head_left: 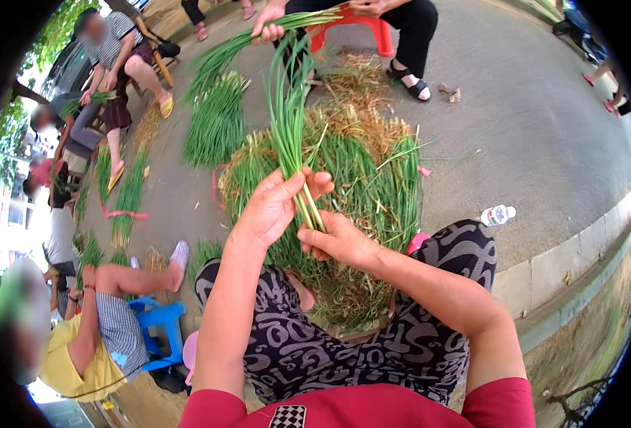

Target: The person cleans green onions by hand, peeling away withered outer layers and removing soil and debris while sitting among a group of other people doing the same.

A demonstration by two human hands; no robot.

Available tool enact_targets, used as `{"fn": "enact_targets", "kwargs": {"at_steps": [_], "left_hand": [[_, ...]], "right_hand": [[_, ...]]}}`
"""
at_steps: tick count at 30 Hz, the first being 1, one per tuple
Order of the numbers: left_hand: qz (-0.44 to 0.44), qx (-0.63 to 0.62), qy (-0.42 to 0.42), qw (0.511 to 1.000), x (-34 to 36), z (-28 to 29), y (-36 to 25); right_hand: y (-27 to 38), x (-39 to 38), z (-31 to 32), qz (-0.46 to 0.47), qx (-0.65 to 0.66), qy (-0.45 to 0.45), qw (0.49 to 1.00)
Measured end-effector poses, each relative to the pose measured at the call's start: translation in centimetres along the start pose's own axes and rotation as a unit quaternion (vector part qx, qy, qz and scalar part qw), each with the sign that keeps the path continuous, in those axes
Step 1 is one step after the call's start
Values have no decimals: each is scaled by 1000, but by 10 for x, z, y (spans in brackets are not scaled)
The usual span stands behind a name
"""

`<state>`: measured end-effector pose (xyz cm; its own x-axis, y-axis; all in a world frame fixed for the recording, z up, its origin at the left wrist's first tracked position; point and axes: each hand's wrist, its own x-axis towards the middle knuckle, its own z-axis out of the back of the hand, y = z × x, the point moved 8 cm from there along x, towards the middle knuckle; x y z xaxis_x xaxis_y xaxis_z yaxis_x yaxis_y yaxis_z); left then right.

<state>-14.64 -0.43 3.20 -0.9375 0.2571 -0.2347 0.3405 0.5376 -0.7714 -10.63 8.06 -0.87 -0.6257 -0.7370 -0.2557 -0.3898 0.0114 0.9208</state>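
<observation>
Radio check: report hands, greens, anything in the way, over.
Left hand closed around the bunch of greens. Right hand pinching its pale lower ends. Bunch held over the large heap of greens. Nothing visibly blocking either hand.

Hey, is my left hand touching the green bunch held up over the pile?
Touching: the head view shows your left hand around the green bunch, thumb lying across its stalks.

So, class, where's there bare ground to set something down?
Bare pavement spreads right of the stalk pile, between the black sandal, clear bottle and kerb; a narrower strip lies between pile and pink-tied bundle. Crowded: under the left hand and right hand.
</observation>
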Motion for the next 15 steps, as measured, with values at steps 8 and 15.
{"fn": "enact_targets", "kwargs": {"at_steps": [8,15], "left_hand": [[-32,-41,-22,998,-10,20,-24],[-32,-49,-30,998,-20,38,-33]], "right_hand": [[-50,-17,-26,-66,-330,212,918],[-93,-38,-25,-32,-670,291,682]]}}
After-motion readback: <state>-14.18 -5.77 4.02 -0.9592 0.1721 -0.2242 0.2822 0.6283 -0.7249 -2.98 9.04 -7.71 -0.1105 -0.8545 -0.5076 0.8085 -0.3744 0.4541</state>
